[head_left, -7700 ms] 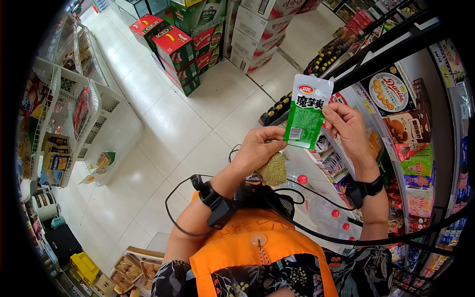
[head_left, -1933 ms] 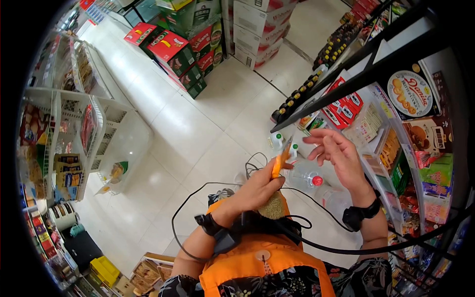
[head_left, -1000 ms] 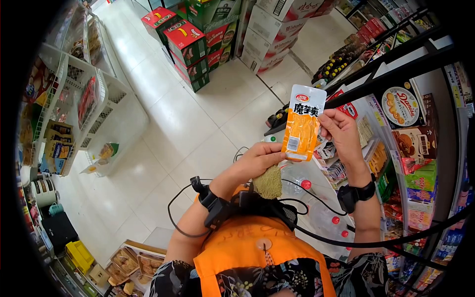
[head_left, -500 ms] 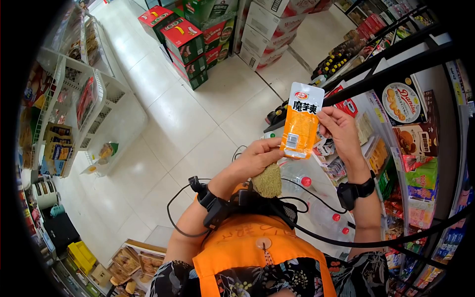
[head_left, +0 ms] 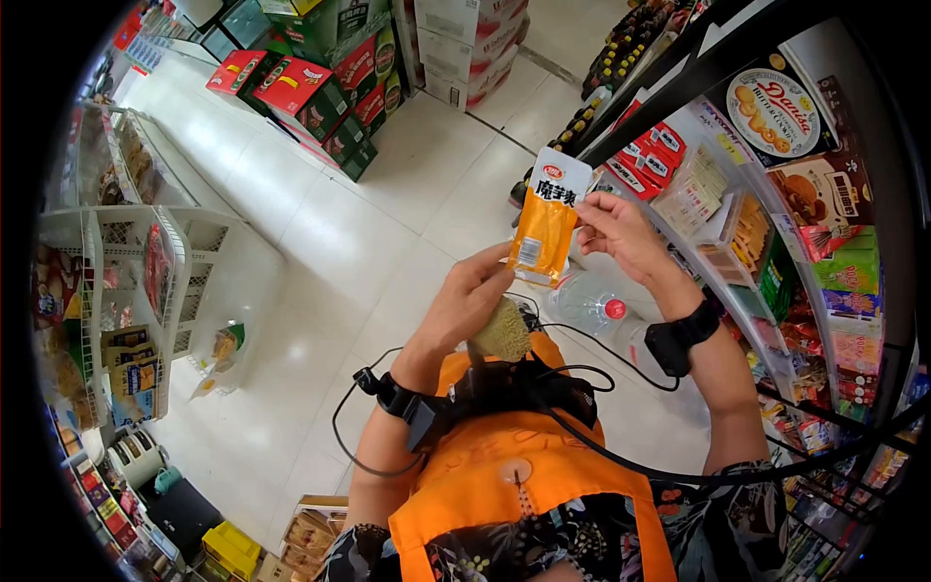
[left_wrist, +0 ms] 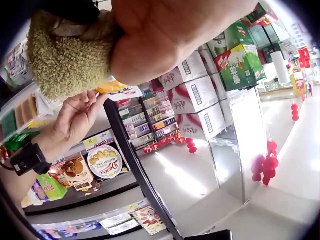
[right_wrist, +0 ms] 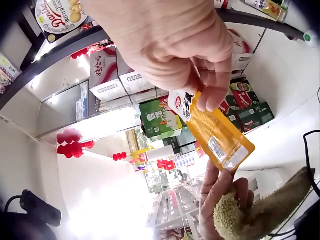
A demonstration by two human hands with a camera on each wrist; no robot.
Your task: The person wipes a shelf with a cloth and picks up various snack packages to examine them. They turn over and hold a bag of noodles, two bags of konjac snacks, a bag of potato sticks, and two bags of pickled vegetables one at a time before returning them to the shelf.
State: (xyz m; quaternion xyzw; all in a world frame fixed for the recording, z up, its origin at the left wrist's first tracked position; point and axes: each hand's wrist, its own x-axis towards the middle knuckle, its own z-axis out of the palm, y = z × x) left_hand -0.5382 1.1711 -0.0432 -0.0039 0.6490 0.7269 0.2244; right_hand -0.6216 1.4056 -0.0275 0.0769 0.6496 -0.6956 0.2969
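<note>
An orange and white snack pouch (head_left: 545,228) is held up between my hands, its printed face with a barcode toward the head camera. My left hand (head_left: 456,306) pinches its lower left corner and also holds a fuzzy olive-green cloth (head_left: 502,333) against the palm. With thumb and fingers my right hand (head_left: 628,244) grips the pouch's upper right edge. In the right wrist view, the pouch (right_wrist: 217,135) spans the gap between both hands. The cloth (left_wrist: 70,57) hides most of the pouch in the left wrist view.
Shelves on the right carry red packs (head_left: 652,160) and a Danisa cookie box (head_left: 773,112). Clear bottles with red caps (head_left: 589,303) stand below my hands. A white rack (head_left: 179,281) is at left, stacked drink cartons (head_left: 301,97) ahead. Black cables (head_left: 640,466) cross my front.
A green pouch was in both hands at first; later the left hand held an orange one edge-on, the right hand free. Both hands now grip the orange pouch, which has shifted left in view.
</note>
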